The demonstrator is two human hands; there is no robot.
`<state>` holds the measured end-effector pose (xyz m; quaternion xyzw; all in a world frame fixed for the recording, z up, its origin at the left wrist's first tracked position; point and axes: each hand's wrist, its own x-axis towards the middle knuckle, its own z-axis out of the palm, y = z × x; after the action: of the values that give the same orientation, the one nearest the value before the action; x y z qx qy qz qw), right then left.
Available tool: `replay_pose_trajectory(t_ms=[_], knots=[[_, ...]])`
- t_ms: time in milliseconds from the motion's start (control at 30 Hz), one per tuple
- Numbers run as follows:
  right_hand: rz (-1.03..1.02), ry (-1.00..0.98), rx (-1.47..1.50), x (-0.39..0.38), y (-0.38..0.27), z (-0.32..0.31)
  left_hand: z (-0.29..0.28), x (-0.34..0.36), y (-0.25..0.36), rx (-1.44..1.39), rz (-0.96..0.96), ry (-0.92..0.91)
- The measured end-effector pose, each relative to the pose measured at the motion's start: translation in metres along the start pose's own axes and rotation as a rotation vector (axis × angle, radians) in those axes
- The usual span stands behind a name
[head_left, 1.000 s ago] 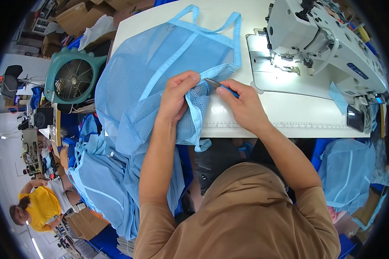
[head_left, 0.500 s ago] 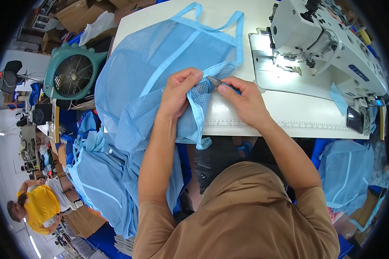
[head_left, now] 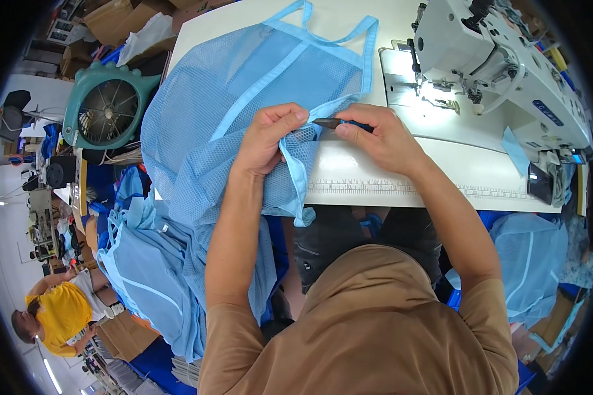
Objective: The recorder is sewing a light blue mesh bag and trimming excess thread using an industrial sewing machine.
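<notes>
Blue-handled snips [head_left: 327, 122] have levelled in the right hand [head_left: 387, 138].

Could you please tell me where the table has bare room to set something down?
A bare patch lies between the right hand, sewing machine bedplate and ruler strip; another, between the mesh bag and the machine head. The left is crowded by the bag and left hand.

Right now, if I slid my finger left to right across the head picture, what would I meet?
Green fan → left hand → small dark-bladed tool → right hand → white sewing machine.
</notes>
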<state>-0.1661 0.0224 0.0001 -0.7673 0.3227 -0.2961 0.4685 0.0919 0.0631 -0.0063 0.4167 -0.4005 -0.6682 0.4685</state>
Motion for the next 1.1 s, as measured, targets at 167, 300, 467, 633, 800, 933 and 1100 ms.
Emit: replay_pose_trajectory(t_ms=[167, 300, 467, 633, 800, 933, 1100], knots=[[0.077, -0.024, 0.135, 0.001, 0.002, 0.001, 0.008, -0.001, 0.001, -0.012, 0.017, 0.016], [0.111, -0.065, 0.220, 0.000, 0.003, 0.004, 0.008, -0.002, 0.000, -0.021, 0.038, 0.029], [-0.012, -0.036, 0.035, 0.001, -0.002, -0.002, 0.004, -0.002, -0.002, 0.004, 0.013, 0.011], [-0.144, -0.014, -0.070, 0.005, 0.000, -0.004, -0.001, 0.002, -0.006, 0.038, 0.032, -0.012], [-0.114, 0.009, -0.072, 0.002, -0.009, 0.000, 0.002, 0.000, -0.004, -0.008, 0.033, -0.001], [0.146, 0.006, 0.064, -0.009, -0.017, 0.008, 0.005, -0.002, -0.006, -0.064, 0.069, 0.042], [0.194, 0.038, 0.187, -0.013, -0.014, 0.016, 0.007, -0.002, -0.006, -0.052, 0.064, 0.039]])
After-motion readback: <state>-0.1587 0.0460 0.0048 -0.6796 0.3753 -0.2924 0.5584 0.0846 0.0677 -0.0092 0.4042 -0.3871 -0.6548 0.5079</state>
